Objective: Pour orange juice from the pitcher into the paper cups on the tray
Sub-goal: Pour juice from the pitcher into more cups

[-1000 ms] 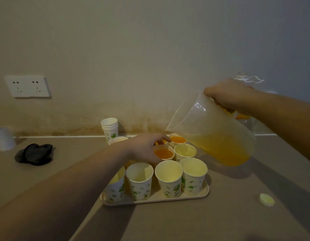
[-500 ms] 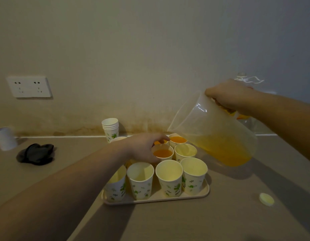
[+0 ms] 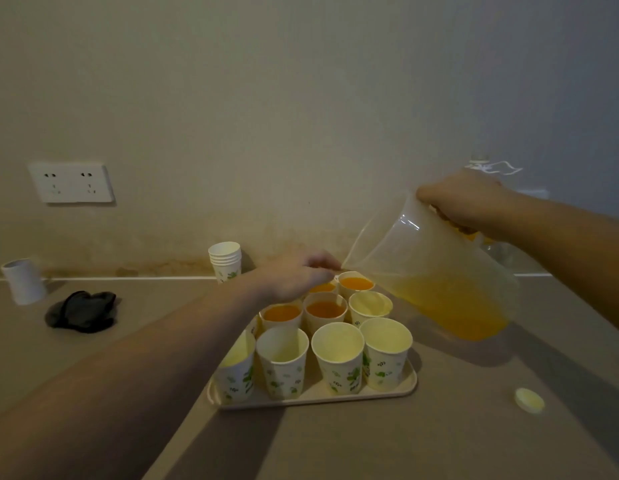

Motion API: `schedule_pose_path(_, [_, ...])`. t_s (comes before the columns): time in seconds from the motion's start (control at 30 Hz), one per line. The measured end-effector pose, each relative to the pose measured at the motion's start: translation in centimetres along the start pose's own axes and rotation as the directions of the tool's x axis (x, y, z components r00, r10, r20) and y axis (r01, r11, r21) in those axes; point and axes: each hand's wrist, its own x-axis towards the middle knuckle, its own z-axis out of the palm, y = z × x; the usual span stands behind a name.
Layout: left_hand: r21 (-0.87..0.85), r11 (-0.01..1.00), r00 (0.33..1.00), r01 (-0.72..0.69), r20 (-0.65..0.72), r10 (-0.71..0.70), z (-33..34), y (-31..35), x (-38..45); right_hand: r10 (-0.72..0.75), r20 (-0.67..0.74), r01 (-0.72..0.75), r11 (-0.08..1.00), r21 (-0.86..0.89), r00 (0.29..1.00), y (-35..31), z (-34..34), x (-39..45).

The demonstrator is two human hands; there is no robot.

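far left on the counter [image 3: 474,445] stands a white cylinder [image 3: 23,280], with a crumpled black cloth [image 3: 82,310] just beside it and a wall socket [image 3: 71,182] above. a stack of spare cups [image 3: 225,260] sits against the wall. next comes the left hand [image 3: 294,277], reaching over the back of the tray [image 3: 318,396] with fingers curled down among the far cups; whether it grips one or only steadies it cannot be told, since the cup under it is hidden. on the tray, four cups visibly hold juice — the filled back cup [image 3: 356,285] nearest the spout among them — while the empty front cups [image 3: 337,360] and one in the right column remain to be filled. the right hand [image 3: 467,202] is wrapped around the handle of the pitcher [image 3: 436,271], which is tilted with its spout low over the back cups, juice pooled toward the bottom. a yellow lid [image 3: 529,400] lies alone at far right.

the risk is a sudden surge: the pitcher is wide-mouthed and already steeply tipped, so a little more tilt could overshoot a light paper cup, splash the left hand or topple a neighbour.
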Motion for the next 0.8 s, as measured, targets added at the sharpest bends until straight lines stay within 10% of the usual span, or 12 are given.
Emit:
schedule_pose_path(0.37, [0.367, 0.930, 0.994, -0.031, 0.113, -0.011, 3.3, 2.3, 2.1, -0.039, -0.028, 0.040, 0.999, 0.036, 0.999, 3.5, -0.9, 0.4])
schedule_pose_path(0.8, [0.410, 0.912, 0.982, 0.019, 0.161, -0.093, 4.6, 2.4, 3.1, 0.047, -0.002, -0.046, 0.988, 0.150, 0.999, 6.1, -0.8, 1.2])
